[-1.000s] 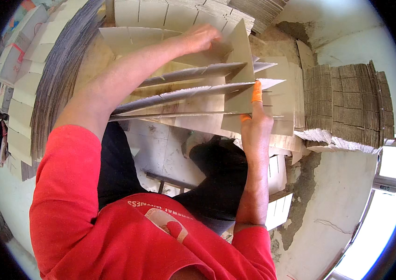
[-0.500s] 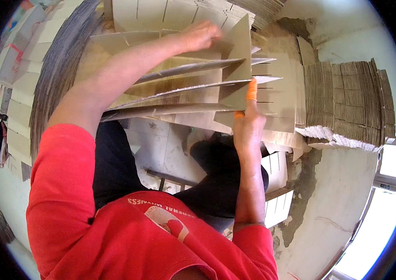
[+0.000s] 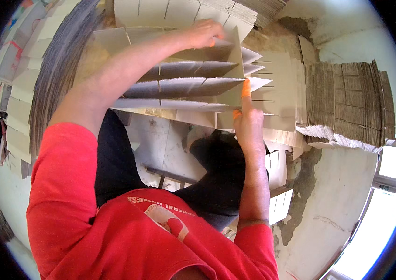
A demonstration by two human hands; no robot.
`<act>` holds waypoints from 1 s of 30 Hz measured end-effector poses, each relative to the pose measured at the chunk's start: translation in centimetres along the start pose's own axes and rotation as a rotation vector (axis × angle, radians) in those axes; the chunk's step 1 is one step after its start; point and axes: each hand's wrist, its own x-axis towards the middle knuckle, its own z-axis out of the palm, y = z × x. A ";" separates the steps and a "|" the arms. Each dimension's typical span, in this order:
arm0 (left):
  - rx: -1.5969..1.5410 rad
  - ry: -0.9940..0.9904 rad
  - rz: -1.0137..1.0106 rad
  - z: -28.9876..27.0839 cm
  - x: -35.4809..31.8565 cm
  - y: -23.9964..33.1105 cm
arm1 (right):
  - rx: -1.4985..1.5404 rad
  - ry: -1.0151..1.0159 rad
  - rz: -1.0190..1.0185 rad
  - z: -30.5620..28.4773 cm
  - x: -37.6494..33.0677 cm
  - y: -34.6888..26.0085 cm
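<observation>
Mid-assembly, left hand (image 3: 202,35) grips the top of the slotted cardboard divider grid (image 3: 184,86) at upper centre, right hand (image 3: 248,123) presses extended fingers on its edge; seating slots looks next.

Pale folded cartons (image 3: 18,60) stacked far left of left-hand fingers (image 3: 209,39), one with red band. Brown flat corrugated bundles (image 3: 347,100) right of right-hand fingers (image 3: 245,88). No labels, screens.

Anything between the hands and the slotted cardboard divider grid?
Nothing visible. The left hand already rests on the far top edge of the cardboard divider grid, and the right hand presses an orange-tipped finger against its cross strip on the right side. Loose slotted sheets lie underneath, not in between.
</observation>
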 end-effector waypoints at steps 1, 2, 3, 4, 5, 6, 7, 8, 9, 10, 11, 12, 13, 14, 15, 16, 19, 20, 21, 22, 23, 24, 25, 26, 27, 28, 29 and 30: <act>-0.026 0.040 0.029 -0.5 -0.3 -0.6 | -0.025 -0.028 0.007 -0.5 0.3 -0.4; -0.050 0.080 0.057 -1.0 -0.9 -1.1 | -0.089 -0.051 -0.004 -0.9 0.6 -0.6; -0.055 0.112 0.035 -1.6 -1.3 -1.1 | -0.151 -0.073 -0.003 -1.4 0.8 -0.4; -0.063 0.141 0.020 -2.9 -1.8 -0.4 | -0.216 -0.091 0.006 -1.7 0.8 -0.1; -0.071 0.170 0.004 -4.2 -2.3 0.3 | -0.233 -0.093 0.012 -1.3 0.7 0.4; -0.049 0.064 -0.054 -6.2 -3.0 2.6 | -0.257 -0.084 0.034 -1.0 0.4 1.4; -0.019 -0.037 -0.121 -8.0 -4.3 4.6 | -0.277 -0.079 0.045 -0.7 0.3 2.0; 0.039 -0.076 -0.132 -8.9 -5.9 4.8 | -0.255 -0.076 0.038 -1.1 0.4 1.9; 0.097 -0.115 -0.142 -9.5 -7.5 4.2 | -0.233 -0.074 0.032 -1.7 0.6 1.7; 0.104 -0.038 -0.086 -9.4 -9.4 2.8 | -0.210 -0.069 0.021 -1.8 0.9 1.6; 0.103 0.037 -0.018 -8.7 -10.8 1.6 | -0.201 -0.040 0.008 -1.4 0.8 2.0; 0.096 -0.041 -0.069 -8.6 -11.7 1.2 | -0.191 -0.011 -0.001 -0.4 0.7 2.8; 0.094 -0.110 -0.120 -8.7 -12.3 0.9 | -0.184 0.022 -0.018 -0.3 0.8 2.7; 0.092 -0.180 -0.169 -8.7 -12.9 0.4 | -0.180 -0.068 0.059 -1.0 0.8 2.8; 0.130 -0.155 -0.181 -8.4 -14.0 -0.4 | -0.058 -0.092 -0.016 -1.7 0.9 3.0; 0.164 -0.125 -0.189 -8.0 -14.7 -1.3 | 0.059 -0.114 -0.090 -2.7 1.3 3.8; 0.176 -0.028 -0.276 -7.6 -15.3 -1.7 | 0.303 0.004 0.100 -5.3 1.5 5.9; 0.164 0.005 -0.312 -7.6 -15.2 -1.4 | 0.185 0.141 0.150 -5.4 1.6 8.2; 0.216 0.018 -0.282 -7.1 -15.7 -2.1 | 0.079 0.264 0.205 -5.4 2.0 10.1; 0.271 0.034 -0.254 -6.6 -16.2 -3.0 | -0.125 0.359 0.250 -5.5 2.2 10.4; 0.326 0.050 -0.227 -6.2 -16.8 -4.0 | -0.330 0.453 0.291 -5.6 2.5 10.7; 0.308 0.018 -0.251 -6.6 -16.2 -3.3 | -0.441 0.420 0.310 -5.0 2.6 12.0; 0.287 -0.013 -0.266 -7.3 -15.4 -1.8 | -0.558 0.388 0.334 -4.0 2.4 13.8; 0.272 -0.042 -0.296 -7.9 -15.3 -0.7 | -0.665 0.352 0.346 -3.4 2.4 14.8; 0.243 0.065 -0.232 -8.0 -16.1 -0.9 | -0.665 0.262 0.388 -3.3 2.6 15.0; 0.214 0.171 -0.169 -8.1 -17.1 -1.3 | -0.663 0.170 0.428 -3.2 2.9 15.0; 0.186 0.278 -0.105 -8.3 -18.1 -1.5 | -0.661 0.079 0.465 -3.1 3.3 15.1; 0.143 0.306 -0.145 -8.3 -18.3 0.0 | -0.681 0.090 0.440 -3.0 3.1 16.2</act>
